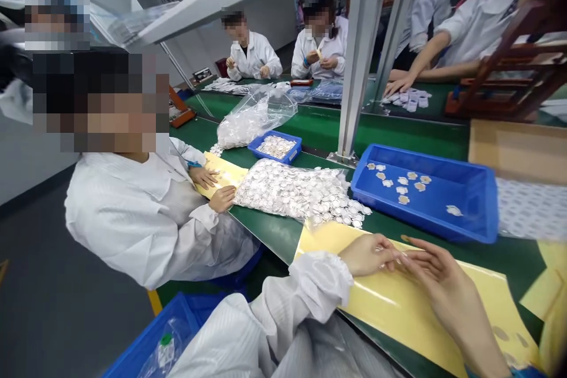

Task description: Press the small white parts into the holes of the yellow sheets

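My left hand point(367, 254), in a white sleeve, rests on a yellow sheet point(398, 307) at the near edge of the green belt. Its fingers are pinched on a small white piece that I cannot make out clearly. My right hand point(443, 283) comes in from the lower right. Its long fingers are held together and meet the left fingertips at the same spot. A pile of small white discs point(301, 192) in a clear bag lies just beyond my left hand. A blue tray point(469, 212) holding several discs stands behind my hands.
A co-worker in a white coat point(142, 218) sits at my left, hands on another yellow sheet point(224, 172). A small blue tray point(274, 147), a metal post point(354, 71) and a cardboard box point(518, 150) stand on the belt. A blue bin point(150, 336) sits below.
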### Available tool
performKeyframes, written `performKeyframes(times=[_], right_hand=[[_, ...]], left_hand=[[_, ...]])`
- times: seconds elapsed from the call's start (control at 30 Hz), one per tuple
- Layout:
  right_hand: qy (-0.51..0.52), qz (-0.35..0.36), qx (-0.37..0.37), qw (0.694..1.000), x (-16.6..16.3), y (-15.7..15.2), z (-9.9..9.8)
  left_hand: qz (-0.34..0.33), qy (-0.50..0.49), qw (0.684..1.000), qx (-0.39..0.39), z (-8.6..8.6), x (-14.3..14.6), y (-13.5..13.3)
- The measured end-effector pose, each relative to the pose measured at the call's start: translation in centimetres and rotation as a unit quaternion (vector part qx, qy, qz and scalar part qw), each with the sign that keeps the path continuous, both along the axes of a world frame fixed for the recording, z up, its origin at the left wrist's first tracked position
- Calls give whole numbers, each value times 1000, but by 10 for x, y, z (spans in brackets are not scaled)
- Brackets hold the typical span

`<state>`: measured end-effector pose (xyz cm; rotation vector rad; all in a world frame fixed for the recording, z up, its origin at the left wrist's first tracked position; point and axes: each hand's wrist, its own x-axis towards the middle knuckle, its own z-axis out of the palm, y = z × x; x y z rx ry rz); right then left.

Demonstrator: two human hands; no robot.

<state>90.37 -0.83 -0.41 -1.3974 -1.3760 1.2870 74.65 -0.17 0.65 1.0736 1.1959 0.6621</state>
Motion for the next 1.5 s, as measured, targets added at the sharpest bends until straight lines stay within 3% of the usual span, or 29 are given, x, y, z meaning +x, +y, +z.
performKeyframes(times=[0.17, 0.33, 0.6, 1.0, 1.5], right_hand=[[0, 23, -19, 1000, 11, 3, -11], [-10, -60, 64, 996, 8, 2, -15], [22, -50, 39, 998, 3, 3, -15], [-7, -52, 48, 997, -2, 3, -9], [-23, -49, 69, 996, -3, 4, -16]], left_hand=[[-51, 19, 998, 12, -8, -3, -1], [1, 23, 999, -40, -11, -2, 0], [-10, 34, 999, 3, -15, 0, 4], [-32, 39, 998, 24, -7, 1, 5], [-30, 27, 999, 26, -2, 1, 5]])
